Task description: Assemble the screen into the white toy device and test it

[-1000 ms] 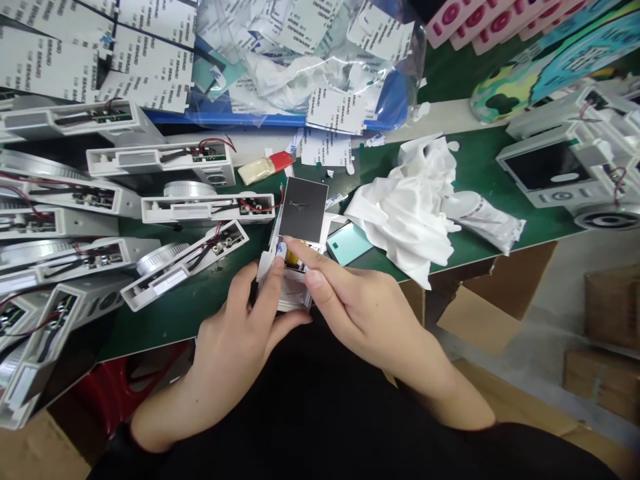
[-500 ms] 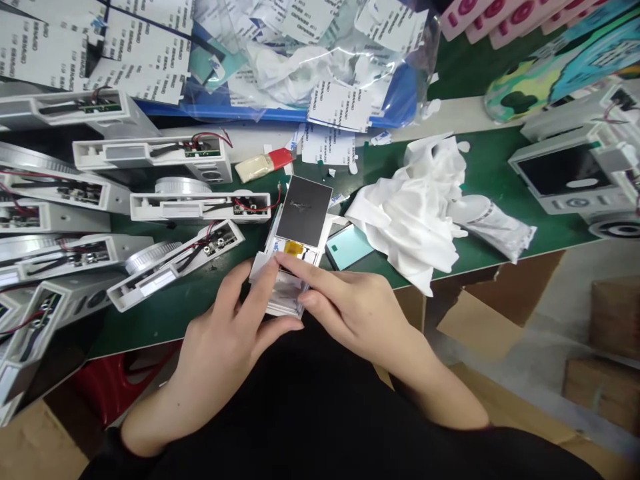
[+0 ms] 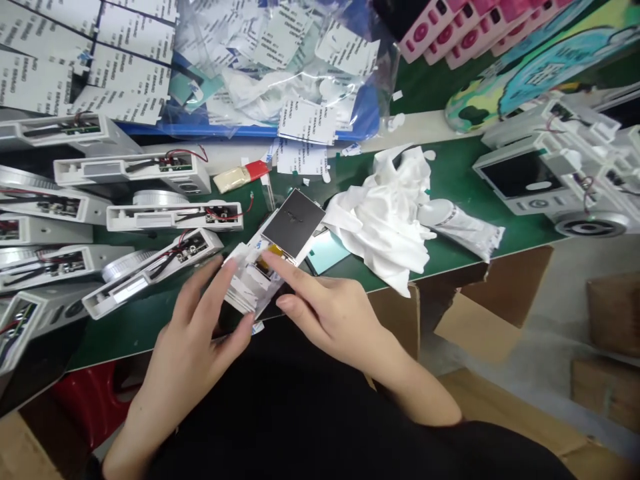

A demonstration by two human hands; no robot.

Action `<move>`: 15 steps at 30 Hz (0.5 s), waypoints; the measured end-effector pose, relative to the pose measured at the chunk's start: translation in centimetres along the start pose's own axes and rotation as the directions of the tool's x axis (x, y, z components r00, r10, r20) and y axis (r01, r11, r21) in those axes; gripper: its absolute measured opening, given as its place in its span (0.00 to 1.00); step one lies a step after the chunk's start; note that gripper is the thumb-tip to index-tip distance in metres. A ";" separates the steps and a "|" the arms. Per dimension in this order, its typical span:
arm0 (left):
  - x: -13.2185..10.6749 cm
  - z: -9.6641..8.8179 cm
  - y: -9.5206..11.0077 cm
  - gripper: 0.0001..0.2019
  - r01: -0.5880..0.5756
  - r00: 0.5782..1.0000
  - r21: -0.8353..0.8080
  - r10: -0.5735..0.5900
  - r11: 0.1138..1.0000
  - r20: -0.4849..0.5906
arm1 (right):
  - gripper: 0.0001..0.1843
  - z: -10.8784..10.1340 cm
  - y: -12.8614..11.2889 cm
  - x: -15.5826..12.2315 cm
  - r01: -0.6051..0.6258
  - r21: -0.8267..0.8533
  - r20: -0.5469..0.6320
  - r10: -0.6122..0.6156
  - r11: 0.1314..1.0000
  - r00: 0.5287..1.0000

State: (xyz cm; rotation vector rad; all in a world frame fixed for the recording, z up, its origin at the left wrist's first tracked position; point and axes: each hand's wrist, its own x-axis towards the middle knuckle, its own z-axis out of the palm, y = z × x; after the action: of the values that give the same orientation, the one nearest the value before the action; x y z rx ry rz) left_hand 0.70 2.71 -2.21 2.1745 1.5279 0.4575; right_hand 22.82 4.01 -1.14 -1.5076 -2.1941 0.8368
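A white camera housing lies tilted at the table's front edge, with a dark flat screen folded out at its far end. Below the screen, an orange flat cable and white adhesive pieces show. My left hand grips the housing's near left end between thumb and fingers. With its index finger stretched out, my right hand touches the area by the orange cable; its thumb is apart and it holds nothing. A light blue panel lies just right of the screen.
Several opened white camera housings with red wires stand on the left. A white cloth and a plastic-wrapped roll lie to the right. Behind are a red-and-cream brush-like tool, a blue tray of liners, and pink devices.
The housing and screen have turned clockwise. My left hand has shifted to the housing's left end with its fingers more spread. The whole view has moved slightly rightward.
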 end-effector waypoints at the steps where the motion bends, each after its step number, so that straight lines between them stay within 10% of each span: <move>1: 0.0 0.1 0.2 0.31 -0.004 1.000 0.027 0.004 1.000 -0.018 | 0.32 0.2 -0.1 0.0 0.003 -0.043 -0.004 -0.003 0.999 1.000; 15: 0.0 1.1 0.9 0.31 0.051 0.996 0.095 -0.044 0.994 -0.079 | 0.40 1.6 -1.9 0.6 -0.057 -0.248 -0.121 0.028 0.967 0.992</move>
State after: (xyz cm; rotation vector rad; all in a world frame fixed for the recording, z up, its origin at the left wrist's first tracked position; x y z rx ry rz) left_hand 1.97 2.27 -2.69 2.2114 1.6717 0.4654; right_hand 20.32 3.62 -1.16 -1.6788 -2.2537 0.4814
